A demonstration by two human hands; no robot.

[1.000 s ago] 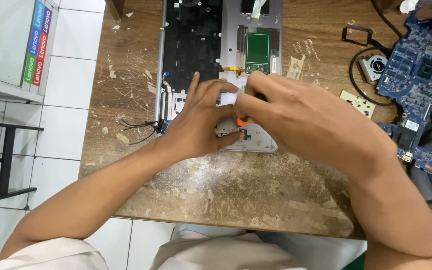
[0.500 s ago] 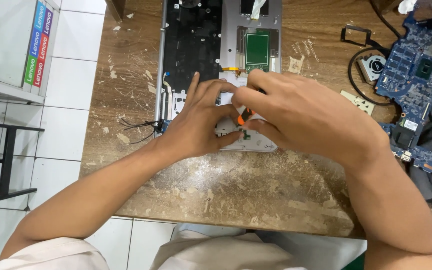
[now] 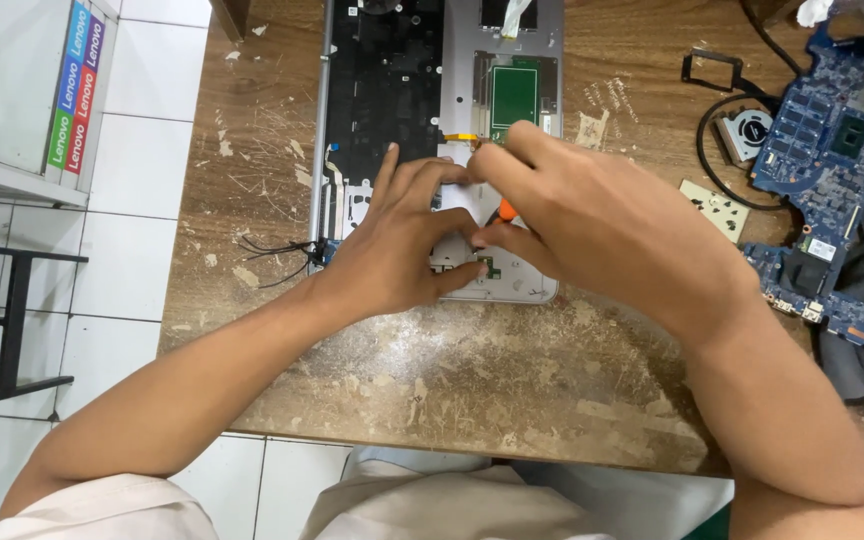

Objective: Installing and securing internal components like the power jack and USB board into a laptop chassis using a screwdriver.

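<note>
A silver laptop bottom case (image 3: 472, 90) lies opened on the worn wooden table, showing the black keyboard back (image 3: 384, 80) and a green touchpad board (image 3: 513, 96). My left hand (image 3: 402, 245) rests on the case's near end, fingers spread and pressing down beside a small part. My right hand (image 3: 592, 225) is closed around an orange-handled screwdriver (image 3: 505, 210), whose tip points down into the case near my left fingertips. Most of the tool is hidden by my fingers.
A blue motherboard (image 3: 832, 140) with a cooling fan (image 3: 747, 130) and black cables lies at the right. A small pale plate (image 3: 717, 208) sits beside it. Thin black wires (image 3: 277, 250) stick out left of the case. A white cabinet (image 3: 12, 90) stands at the left over tiled floor.
My right hand has shifted slightly on the screwdriver, fingers turning around its handle. The left hand and the case stay in place.
</note>
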